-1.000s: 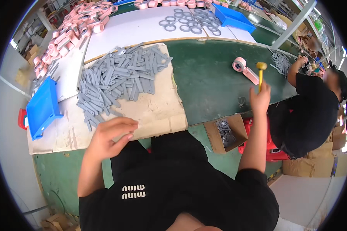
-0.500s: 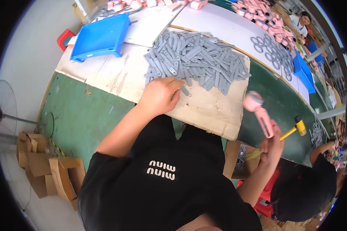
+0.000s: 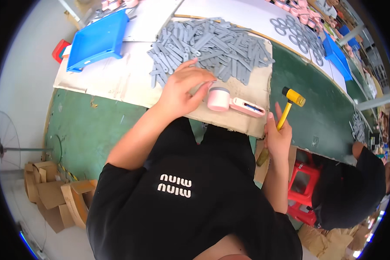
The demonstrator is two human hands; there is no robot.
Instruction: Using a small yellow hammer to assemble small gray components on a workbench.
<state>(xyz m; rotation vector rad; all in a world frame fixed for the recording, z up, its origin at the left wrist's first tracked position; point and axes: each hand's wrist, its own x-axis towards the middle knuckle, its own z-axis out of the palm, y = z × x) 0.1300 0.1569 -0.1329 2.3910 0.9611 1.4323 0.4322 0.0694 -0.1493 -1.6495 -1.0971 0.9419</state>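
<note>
Moved left: pink, grey-rimmed handled piece [image 3: 238, 105].

Grey strips [image 3: 208, 45] on beige board [image 3: 136, 82]

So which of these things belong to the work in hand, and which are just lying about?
Seemingly part of the work:
- yellow hammer, in the right hand
- pink piece, beside the left hand
- pile of grey strips

Probably just lying about:
- cardboard boxes on the floor
- fan

Unclear: blue tray
</note>
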